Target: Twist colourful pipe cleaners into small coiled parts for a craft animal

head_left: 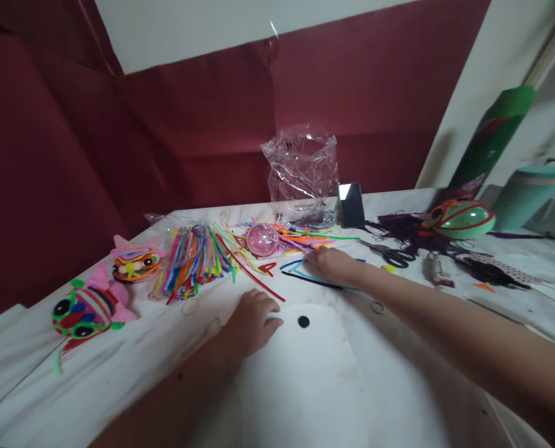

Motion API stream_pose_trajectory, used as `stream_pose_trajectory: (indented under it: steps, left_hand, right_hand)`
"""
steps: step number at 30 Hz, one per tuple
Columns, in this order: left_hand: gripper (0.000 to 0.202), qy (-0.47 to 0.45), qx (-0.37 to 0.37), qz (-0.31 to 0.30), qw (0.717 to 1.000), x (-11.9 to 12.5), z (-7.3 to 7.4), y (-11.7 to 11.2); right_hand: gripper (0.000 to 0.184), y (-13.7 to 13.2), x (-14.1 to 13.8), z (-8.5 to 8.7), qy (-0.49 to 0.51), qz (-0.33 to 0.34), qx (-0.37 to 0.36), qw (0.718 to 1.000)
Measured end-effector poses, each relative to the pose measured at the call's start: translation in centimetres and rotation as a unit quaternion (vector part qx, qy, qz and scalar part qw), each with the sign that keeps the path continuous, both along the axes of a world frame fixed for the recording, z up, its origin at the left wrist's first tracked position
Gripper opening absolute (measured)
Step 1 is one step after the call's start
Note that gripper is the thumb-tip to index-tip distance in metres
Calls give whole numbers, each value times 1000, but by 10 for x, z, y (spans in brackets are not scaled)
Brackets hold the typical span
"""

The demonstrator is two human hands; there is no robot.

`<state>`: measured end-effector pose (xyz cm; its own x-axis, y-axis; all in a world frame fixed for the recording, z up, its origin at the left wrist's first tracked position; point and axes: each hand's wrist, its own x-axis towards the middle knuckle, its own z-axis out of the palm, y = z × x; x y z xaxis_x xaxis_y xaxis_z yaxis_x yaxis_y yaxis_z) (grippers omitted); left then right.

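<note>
My left hand [255, 318] rests low over the white table, holding nothing, with its thumb apart from the bent fingers. To its right a small black disc [303, 321] lies on a white sheet [300, 367]. My right hand [328, 264] reaches down among loose pipe cleaners; its fingertips are blurred and partly hidden, so any grip cannot be made out. Blue and black pipe cleaners [305, 279] lie beside and under it. Just behind is a pink, clear round ball [262, 239]. A red pipe cleaner [261, 284] slants between the hands, near a small bent red piece [267, 269].
A bag of coloured pipe cleaners [191, 258] and two decorated fish-like crafts [91, 311] lie left. Behind stand a clear plastic bag [303, 165] and a phone [351, 205]. Scissors [392, 254], a green balloon [466, 219] and a small bottle [442, 271] are right.
</note>
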<state>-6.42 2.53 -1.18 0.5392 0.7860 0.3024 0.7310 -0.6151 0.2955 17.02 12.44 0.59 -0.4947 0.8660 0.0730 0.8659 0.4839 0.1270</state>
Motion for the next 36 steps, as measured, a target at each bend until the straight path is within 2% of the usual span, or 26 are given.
stream_pose_trajectory:
  steps: [4, 12, 18, 22, 26, 29, 31, 33, 36]
  left_hand:
    - [13, 6, 0, -3, 1000, 0, -1, 0]
    - [13, 2, 2, -10, 1000, -1, -2, -1]
    - [12, -5, 12, -18, 1000, -2, -4, 2]
    - [8, -19, 22, -16, 999, -2, -3, 5]
    - [10, -84, 40, 18, 996, -1, 1, 5]
    - [13, -145, 22, 40, 988, 1, 5, 2]
    - [14, -202, -22, 56, 978, 3, 8, -1]
    - [15, -284, -99, 82, 950, 6, 11, -3]
    - [24, -434, -202, 117, 870, 8, 15, -2]
  right_hand:
    - [31, 8, -13, -8, -17, 3, 36, 999]
    - [34, 16, -1, -15, -35, -14, 64, 997]
    - [29, 8, 6, -9, -36, 16, 56, 998]
    - [30, 3, 15, -3, -8, 7, 31, 999]
    - [27, -1, 18, 4, 51, -27, 16, 998]
    - [22, -9, 10, 14, 109, -44, 9, 993]
    - [23, -20, 0, 22, 150, -30, -7, 988]
    - [25, -36, -12, 29, 187, -1, -27, 982]
    - [24, -67, -28, 31, 253, 50, -74, 963]
